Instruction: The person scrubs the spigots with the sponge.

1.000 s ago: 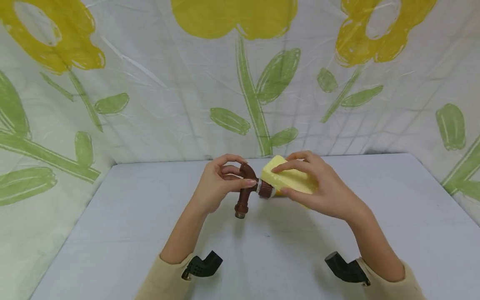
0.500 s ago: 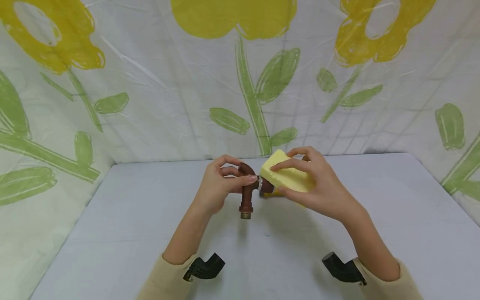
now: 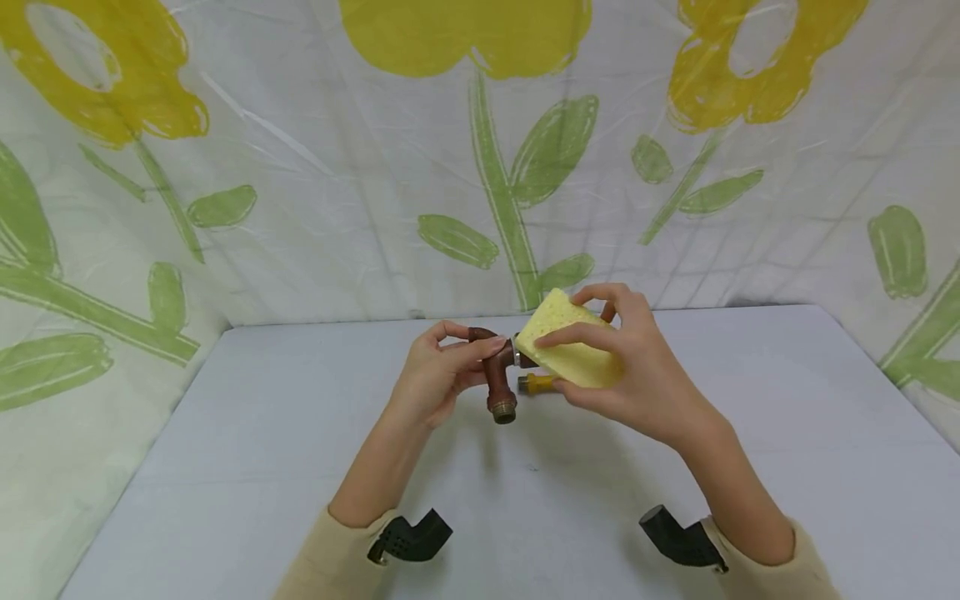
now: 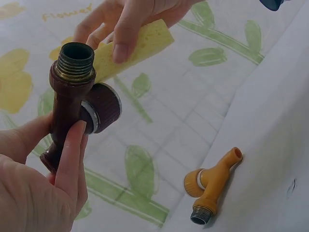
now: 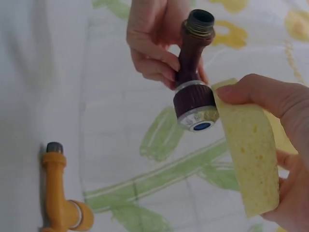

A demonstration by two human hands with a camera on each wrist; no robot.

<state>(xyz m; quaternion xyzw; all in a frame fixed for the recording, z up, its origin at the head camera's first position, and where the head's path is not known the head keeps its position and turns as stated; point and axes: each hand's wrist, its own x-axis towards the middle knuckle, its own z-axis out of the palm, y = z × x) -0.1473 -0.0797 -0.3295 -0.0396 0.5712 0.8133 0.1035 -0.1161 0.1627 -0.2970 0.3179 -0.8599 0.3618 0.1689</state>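
A dark brown tap (image 3: 498, 379) with a threaded end is gripped between the fingers and thumb of my left hand (image 3: 429, 375), raised above the table. My right hand (image 3: 648, 367) pinches a pale yellow sponge (image 3: 566, 346) whose edge lies against the side of the tap's ribbed knob. In the right wrist view, the knob (image 5: 194, 98) carries a silver cap with a blue centre, and the sponge (image 5: 251, 154) touches beside it. Seen from the left wrist, the threaded opening (image 4: 76, 58) faces up toward the camera.
On the white table (image 3: 300, 442), behind the sponge, lies a mustard-yellow tap (image 4: 215, 181), partly hidden in the head view. A white sheet with painted flowers (image 3: 375, 208) hangs at the table's back edge. Black devices (image 3: 411, 536) are strapped at both wrists.
The brown tap has tilted, its threaded end swinging right and toward the head camera. The sponge has shifted slightly up and left along the knob, uncovering more of the yellow tap.
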